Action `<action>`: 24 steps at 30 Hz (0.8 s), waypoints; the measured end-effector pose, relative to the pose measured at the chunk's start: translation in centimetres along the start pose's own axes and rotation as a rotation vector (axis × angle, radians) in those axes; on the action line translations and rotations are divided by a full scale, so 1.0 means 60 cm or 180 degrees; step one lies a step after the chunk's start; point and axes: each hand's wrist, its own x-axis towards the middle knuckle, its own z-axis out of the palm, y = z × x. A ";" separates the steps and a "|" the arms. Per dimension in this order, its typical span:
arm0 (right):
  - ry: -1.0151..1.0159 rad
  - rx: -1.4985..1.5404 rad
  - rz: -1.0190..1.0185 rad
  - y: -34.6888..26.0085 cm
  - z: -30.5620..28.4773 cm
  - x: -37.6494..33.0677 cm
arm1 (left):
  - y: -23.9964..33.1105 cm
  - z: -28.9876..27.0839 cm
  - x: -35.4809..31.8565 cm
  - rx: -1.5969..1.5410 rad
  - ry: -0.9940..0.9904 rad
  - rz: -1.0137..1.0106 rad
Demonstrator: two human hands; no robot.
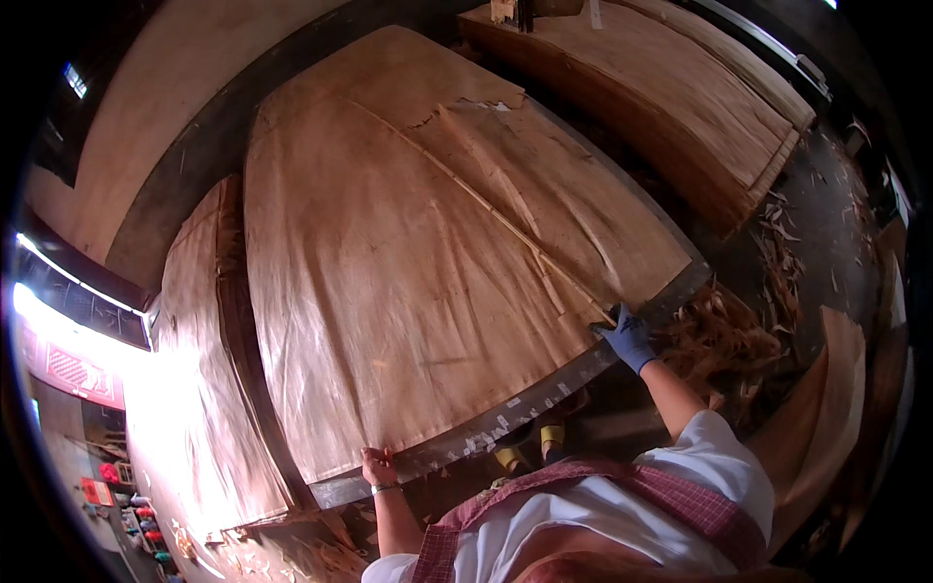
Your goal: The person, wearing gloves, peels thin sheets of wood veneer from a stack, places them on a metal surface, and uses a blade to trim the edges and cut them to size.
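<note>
A wide sheet of thin brown wood veneer (pixel 330 243) lies in front of me on a dark table (pixel 476 437), whose near edge shows along the front. The sheet is wrinkled and has a ragged tear near its far right. A long, thin bamboo stick (pixel 486 206) lies slantwise across it. My right hand (pixel 630 338), in a blue glove, is closed around the stick's near end at the sheet's right front. At the near left corner my bare left hand (pixel 379 468) pinches the sheet's edge, with some fingers hidden.
Another veneer stack (pixel 199 360) stands close on the left, in bright light. A thick veneer stack (pixel 661 97) is at the far right. Curled wood scraps (pixel 719 335) litter the floor at right. Veneer pieces (pixel 826 408) lean at the lower right.
</note>
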 end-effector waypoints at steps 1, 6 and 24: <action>-0.0036 0.0038 0.0074 0.007 0.001 0.002 | -0.001 0.001 -0.002 -0.0039 0.0020 -0.0097; 0.0336 -0.0391 -0.0321 0.025 0.006 0.107 | -0.003 0.069 0.020 -0.0191 -0.0401 -0.0261; 0.0248 -0.0196 0.0032 0.063 -0.045 0.074 | -0.004 -0.008 0.002 -0.0148 -0.0565 -0.0390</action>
